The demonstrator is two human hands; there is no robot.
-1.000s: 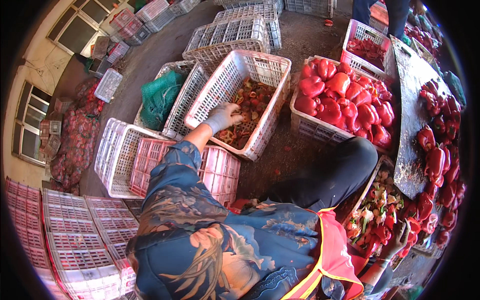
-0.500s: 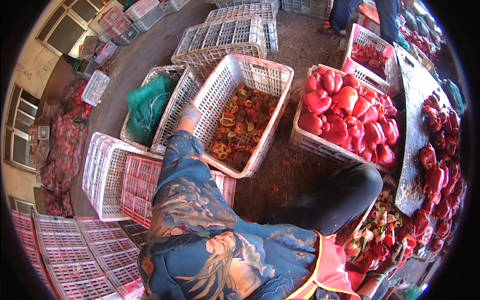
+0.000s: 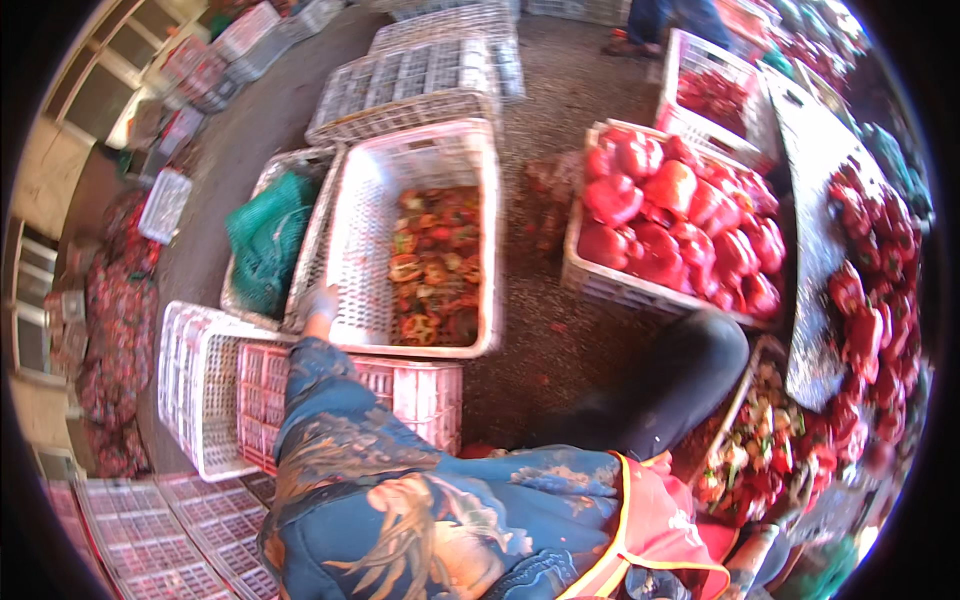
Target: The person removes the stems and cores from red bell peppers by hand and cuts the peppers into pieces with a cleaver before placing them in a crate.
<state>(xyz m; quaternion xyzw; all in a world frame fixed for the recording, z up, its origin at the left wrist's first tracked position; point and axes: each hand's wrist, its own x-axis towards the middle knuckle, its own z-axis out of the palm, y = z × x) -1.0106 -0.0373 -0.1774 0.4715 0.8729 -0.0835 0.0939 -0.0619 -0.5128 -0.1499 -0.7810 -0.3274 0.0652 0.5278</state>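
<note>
My left hand (image 3: 321, 303), in a pale glove, grips the near left edge of a white slatted crate (image 3: 488, 245) holding pepper scraps and cores (image 3: 432, 262). Beside it is a crate with green mesh (image 3: 277, 240); beneath and in front lie pinkish crates (image 3: 410, 395). A crate of whole red peppers (image 3: 670, 225) stands right of centre. At the lower right my right hand (image 3: 790, 510), blurred and dark, is among red peppers by a long container of trimmings (image 3: 752, 420); whether it holds anything is unclear. My bent knee (image 3: 680, 370) lies between the crates.
Stacked crates (image 3: 395, 85) stand behind, others (image 3: 190, 530) at lower left. A metal board (image 3: 810, 230) bordered by pepper piles runs along the right. Red mesh sacks (image 3: 115, 340) line the left wall. A person's legs (image 3: 675, 20) and a smaller crate (image 3: 712, 95) are at top right.
My left hand has moved from inside the scrap crate to its left edge. That crate has turned more upright in view and shifted left. The person's legs show more. The view has shifted.
</note>
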